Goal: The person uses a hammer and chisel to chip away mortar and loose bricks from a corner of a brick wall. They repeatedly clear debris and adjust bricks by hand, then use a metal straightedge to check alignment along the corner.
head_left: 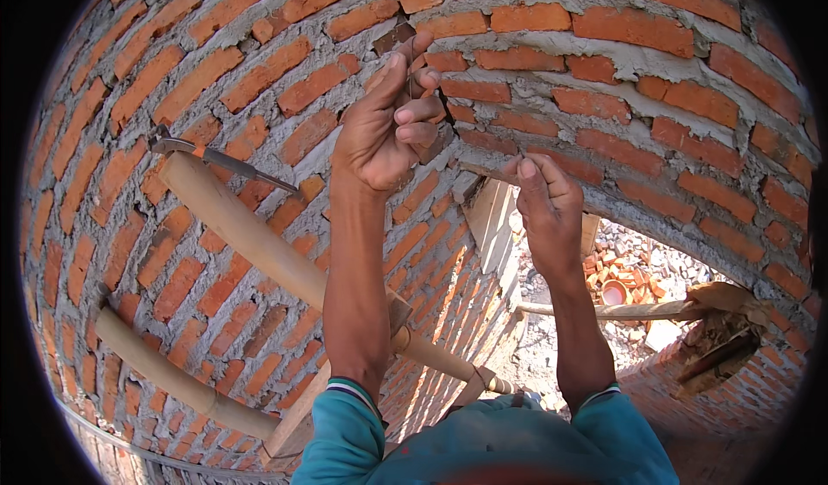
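- Strand (412, 78), thin, as I see it: grasped by the left hand (381, 131), fingers half curled, before the brickwork (483, 93).
- Right hand (550, 199): thumb and forefinger pinch a slim object (521, 151) I can't identify.
- Hammer (228, 162): beside the bamboo pole (246, 226).

The left hand (384, 131) is raised, palm turned inward and fingers curled, in front of the corner of a brick wall (267, 75). Lower down, the right hand (550, 205) pinches a small thin piece (521, 152) between thumb and fingers; what it is cannot be told. A hammer (250, 171) lies across the upper end of a bamboo pole (250, 235). Through an opening at right, a bucket (614, 293) sits among broken bricks (645, 280).
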Available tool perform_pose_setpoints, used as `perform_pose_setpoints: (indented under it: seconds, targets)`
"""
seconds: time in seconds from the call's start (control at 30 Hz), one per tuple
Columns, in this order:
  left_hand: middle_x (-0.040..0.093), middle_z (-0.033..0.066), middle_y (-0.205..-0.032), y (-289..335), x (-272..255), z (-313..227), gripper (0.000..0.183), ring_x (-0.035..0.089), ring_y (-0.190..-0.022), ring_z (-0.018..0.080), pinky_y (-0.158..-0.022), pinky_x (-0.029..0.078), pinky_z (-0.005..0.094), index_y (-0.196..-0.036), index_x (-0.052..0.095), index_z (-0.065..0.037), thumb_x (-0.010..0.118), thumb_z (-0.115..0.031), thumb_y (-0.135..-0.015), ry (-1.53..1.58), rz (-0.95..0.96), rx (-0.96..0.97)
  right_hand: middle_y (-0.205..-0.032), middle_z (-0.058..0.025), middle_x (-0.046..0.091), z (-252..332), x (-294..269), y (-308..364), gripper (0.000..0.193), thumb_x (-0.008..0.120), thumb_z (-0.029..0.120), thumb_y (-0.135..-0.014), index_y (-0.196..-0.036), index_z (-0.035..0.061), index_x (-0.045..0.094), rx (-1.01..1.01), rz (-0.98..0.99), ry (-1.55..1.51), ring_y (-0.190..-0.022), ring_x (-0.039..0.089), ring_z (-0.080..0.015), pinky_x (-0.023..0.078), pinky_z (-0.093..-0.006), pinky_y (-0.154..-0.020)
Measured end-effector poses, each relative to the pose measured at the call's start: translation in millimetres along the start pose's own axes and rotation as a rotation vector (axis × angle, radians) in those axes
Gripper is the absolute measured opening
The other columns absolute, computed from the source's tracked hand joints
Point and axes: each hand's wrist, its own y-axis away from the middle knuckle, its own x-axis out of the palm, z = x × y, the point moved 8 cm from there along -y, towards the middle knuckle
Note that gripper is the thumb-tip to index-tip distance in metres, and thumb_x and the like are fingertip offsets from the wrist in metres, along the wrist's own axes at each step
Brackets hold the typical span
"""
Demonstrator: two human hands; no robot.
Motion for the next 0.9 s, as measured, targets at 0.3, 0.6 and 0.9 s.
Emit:
perform_pose_setpoints:
  seconds: [0.3,0.6,0.9]
  targets:
    - [0.05,0.0043,-0.074,23,-9,-55,0.015,0.035,-0.06,0.0082,-0.043,0.028,0.0217,-0.103,0.056,0.003,0.054,-0.012,-0.106,0.039,-0.236,0.309,-0.07,0.006,0.048,-2,45,32,0.029,0.059,0.026,-0.106,-0.105,-0.0012,0.069,-0.049,0.179,0.084,-0.061,0.038,-0.0031,0.031,-0.0216,-0.055]
    - [0.045,-0.0069,-0.066,51,-9,-75,0.028,0.032,-0.052,0.0033,-0.042,0.023,0.0198,-0.082,0.053,-0.017,0.075,-0.029,-0.095,-0.511,-0.576,0.578,-0.069,0.0035,0.053,-10,71,80,0.033,0.055,0.027,-0.108,-0.108,-0.0031,0.067,0.152,0.155,-0.013,-0.057,0.039,-0.0022,0.03,-0.022,-0.052]
    - [0.055,-0.0022,-0.073,50,20,-101,0.026,0.044,-0.059,0.0044,-0.047,0.036,0.0208,-0.09,0.057,-0.01,0.068,-0.031,-0.1,-0.661,-0.567,0.647,-0.066,0.0059,0.046,15,91,77,0.034,0.054,0.029,-0.108,-0.109,-0.0028,0.066,0.049,0.188,-0.115,-0.057,0.037,-0.0005,0.027,-0.0218,-0.051]
